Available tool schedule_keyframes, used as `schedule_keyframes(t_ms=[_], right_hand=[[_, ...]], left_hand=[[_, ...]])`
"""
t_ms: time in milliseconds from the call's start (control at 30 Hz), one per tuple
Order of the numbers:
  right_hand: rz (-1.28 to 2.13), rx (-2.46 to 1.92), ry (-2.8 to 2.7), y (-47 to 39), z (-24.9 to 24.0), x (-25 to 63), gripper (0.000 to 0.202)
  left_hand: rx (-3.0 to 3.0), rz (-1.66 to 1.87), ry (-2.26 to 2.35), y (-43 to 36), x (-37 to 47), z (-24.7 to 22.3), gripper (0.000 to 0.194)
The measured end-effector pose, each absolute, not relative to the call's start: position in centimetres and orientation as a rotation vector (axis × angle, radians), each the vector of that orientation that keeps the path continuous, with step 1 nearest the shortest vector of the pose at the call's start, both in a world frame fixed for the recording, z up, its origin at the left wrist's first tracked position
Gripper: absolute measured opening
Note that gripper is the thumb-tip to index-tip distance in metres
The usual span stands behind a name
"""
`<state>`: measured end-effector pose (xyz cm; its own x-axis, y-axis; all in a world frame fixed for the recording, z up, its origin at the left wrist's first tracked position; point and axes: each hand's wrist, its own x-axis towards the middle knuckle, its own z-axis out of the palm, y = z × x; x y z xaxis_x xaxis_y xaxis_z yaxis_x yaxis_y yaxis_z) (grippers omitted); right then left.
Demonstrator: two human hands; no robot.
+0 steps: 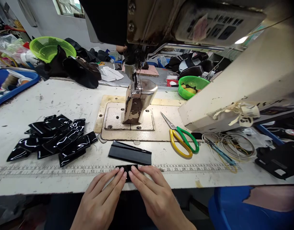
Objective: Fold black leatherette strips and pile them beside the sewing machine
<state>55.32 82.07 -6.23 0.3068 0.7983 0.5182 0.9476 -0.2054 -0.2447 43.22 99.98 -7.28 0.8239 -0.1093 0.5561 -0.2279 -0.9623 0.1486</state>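
Your two hands reach in from the near edge of the worktop (72,105), palms down, wrists low, fingers stretched forward and angled inward until the tips nearly meet. Your left hand (96,203) and right hand (158,196) both rest fingertips on one glossy black piece (128,178), which lies across the printed ruler scale (72,172) directly in front of you. On each hand the visible fingers lie close together; your thumbs are hidden, so I can't tell whether either hand pinches the piece. Just beyond your fingertips lies a flat dark strip (130,154), a narrower edge showing behind it. You have one pile of glossy black pieces (55,137) to the left, too overlapped to count, one pair of scissors (177,135), one sewing machine (137,102) and two green baskets (53,48) farther back.
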Motion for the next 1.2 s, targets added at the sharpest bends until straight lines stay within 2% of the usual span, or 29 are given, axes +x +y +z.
schedule_keyframes(t_ms=[233,467,733,933,1067,1200], right_hand=[[-0.369,-2.080,-1.609,82.3,-5.2,55.0,0.044],[-0.580,-2.133,-1.631,82.8,-5.7,54.3,0.036],[-0.681,-2.249,-1.462,83.5,-7.1,51.8,0.043],[-0.432,-2.126,-1.389,82.4,-7.3,52.4,0.051],[-0.242,-1.993,-1.173,81.2,-7.4,52.2,0.055],[-0.265,-1.998,-1.207,81.0,-7.2,51.8,0.060]], left_hand=[[2.862,0.843,-0.201,99.1,43.1,-7.6,0.035],[3.049,0.834,-0.278,98.3,42.8,-8.4,0.045],[2.957,0.873,-0.196,97.6,43.3,-9.4,0.051],[2.785,0.734,-0.217,99.3,43.1,-7.6,0.046],[2.827,0.706,-0.132,99.9,41.6,-7.4,0.059],[2.792,0.687,-0.093,100.1,40.5,-7.6,0.061]])
